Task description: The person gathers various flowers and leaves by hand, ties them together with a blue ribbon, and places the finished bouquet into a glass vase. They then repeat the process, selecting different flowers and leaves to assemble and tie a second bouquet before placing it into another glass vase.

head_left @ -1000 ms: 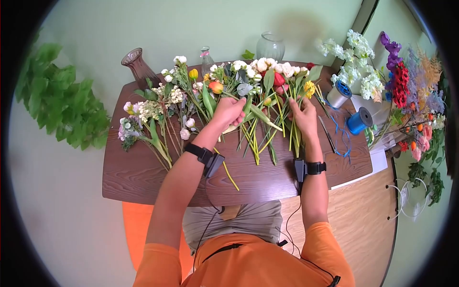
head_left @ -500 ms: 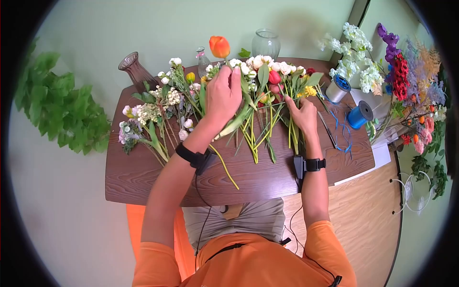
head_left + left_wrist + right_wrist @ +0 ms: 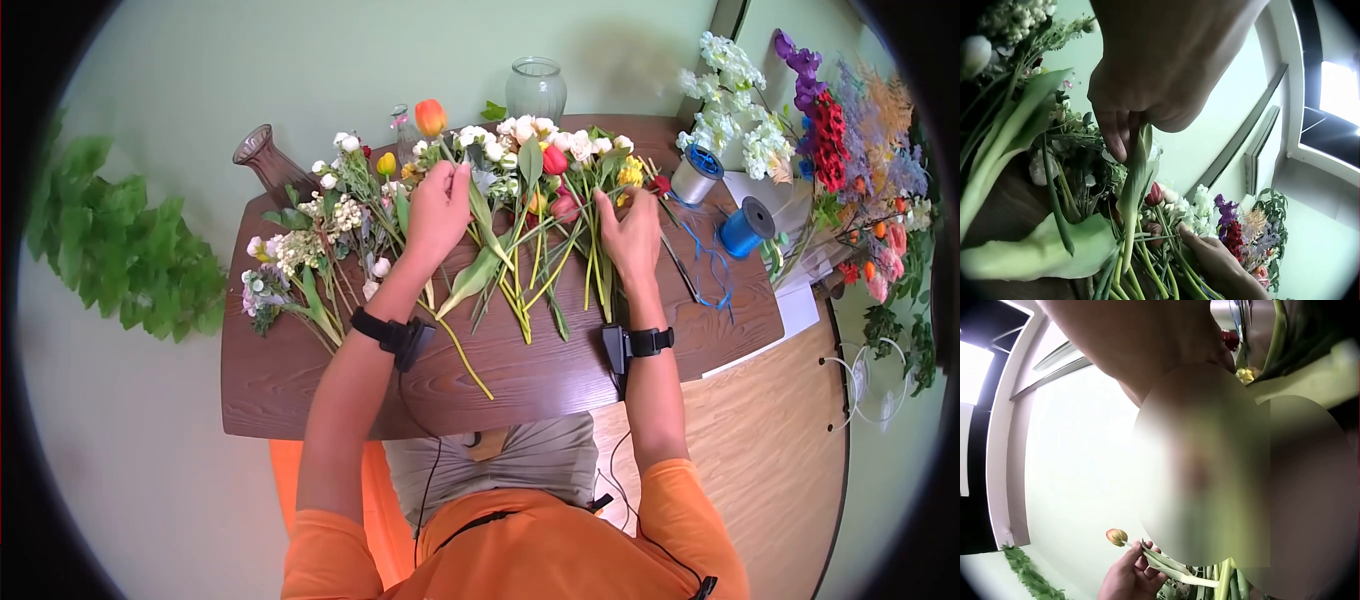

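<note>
My left hand (image 3: 440,205) pinches the stem of an orange tulip (image 3: 430,118), its bloom upright above the fingers. A broad green leaf (image 3: 1132,206) of it hangs below that hand in the left wrist view. My right hand (image 3: 630,232) grips green flower stems (image 3: 598,280) at the right side of the pile, its fingers curled beside a yellow flower (image 3: 630,172). Red tulips (image 3: 555,160) lie just left of it. Much of the right wrist view is blurred, but the tulip held by the left hand shows low in it.
More flowers and stems cover the table (image 3: 500,385). A purple-tinted vase (image 3: 275,165) leans at the back left; a clear glass vase (image 3: 536,90) stands at the back. Ribbon spools (image 3: 748,228) and scissors (image 3: 682,268) lie right. Further flowers (image 3: 830,140) stand beyond.
My left hand has lifted the orange tulip from the pile until its bloom stands higher, then shifted slightly left with it. The right hand has stayed by the same stems.
</note>
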A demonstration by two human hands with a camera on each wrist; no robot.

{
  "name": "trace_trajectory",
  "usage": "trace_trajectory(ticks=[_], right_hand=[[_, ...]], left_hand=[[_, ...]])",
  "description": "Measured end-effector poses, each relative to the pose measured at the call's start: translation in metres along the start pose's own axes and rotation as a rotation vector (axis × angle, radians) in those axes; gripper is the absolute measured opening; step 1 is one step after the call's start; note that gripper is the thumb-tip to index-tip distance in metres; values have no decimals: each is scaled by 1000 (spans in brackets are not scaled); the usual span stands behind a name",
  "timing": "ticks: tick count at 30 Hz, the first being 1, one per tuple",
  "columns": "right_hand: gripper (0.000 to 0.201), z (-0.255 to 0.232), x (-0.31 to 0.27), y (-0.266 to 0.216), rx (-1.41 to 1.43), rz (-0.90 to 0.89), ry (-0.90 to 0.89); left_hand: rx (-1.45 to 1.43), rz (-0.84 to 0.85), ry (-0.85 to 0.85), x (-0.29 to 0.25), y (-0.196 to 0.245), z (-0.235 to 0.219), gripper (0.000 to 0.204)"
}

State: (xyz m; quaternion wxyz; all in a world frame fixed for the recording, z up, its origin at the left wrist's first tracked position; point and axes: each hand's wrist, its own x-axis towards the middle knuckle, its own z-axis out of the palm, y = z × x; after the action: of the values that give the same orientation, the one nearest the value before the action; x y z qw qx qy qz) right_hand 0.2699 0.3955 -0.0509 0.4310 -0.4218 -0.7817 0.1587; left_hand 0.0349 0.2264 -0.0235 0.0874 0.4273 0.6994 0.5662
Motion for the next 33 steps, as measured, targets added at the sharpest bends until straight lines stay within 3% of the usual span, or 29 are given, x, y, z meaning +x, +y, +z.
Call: trace_trajectory(ticks=[2,3,5,6,7,8,9,15,17,21,23,25,27,29,31,33], right_hand=[[40,-12,3,-10,-117,-202,354],[40,-17,3,-13,-117,-200,352],[39,-22,2,-17,192,49,-18],[42,-18,-3,-18,258,-3,-175],[48,-11,-7,-17,310,83,-509],[56,-25,-13,-47,420,266,-772],[59,-17,-18,-48,365,271,-898],[57,-7,-17,-49,285,243,-733],[53,-6,-17,-48,315,283,-709],[43,11,-23,-40,361,291,-701],[33,15,-24,-40,614,376,-652],[27,12,-25,-42,662,430,-663],[25,9,-31,-46,614,237,-588],[10,10,-35,-54,359,-194,-442],[15,9,-35,-63,247,-469,-445],[16,13,-34,-65,113,-548,-447]], left_hand=[[-104,-26,15,-4,-3,3,25],[-103,-28,14,-5,-2,3,25],[-142,-63,-26,-7,-3,4,24],[-140,-59,-25,-6,-3,3,24],[-163,-83,-57,-6,-5,3,23],[-186,-111,-92,-8,-7,4,24],[-184,-112,-98,-8,-9,6,24],[-393,-122,-114,-17,8,13,28],[-423,74,-32,-18,30,13,31],[-391,230,-101,-20,47,14,29],[-386,220,-127,-25,45,17,28],[-312,181,-125,-30,41,17,28],[-316,149,-121,-32,35,16,30],[-392,61,-45,-34,30,14,33],[-397,46,-46,-35,26,12,35],[-396,32,-36,-37,29,12,32]])
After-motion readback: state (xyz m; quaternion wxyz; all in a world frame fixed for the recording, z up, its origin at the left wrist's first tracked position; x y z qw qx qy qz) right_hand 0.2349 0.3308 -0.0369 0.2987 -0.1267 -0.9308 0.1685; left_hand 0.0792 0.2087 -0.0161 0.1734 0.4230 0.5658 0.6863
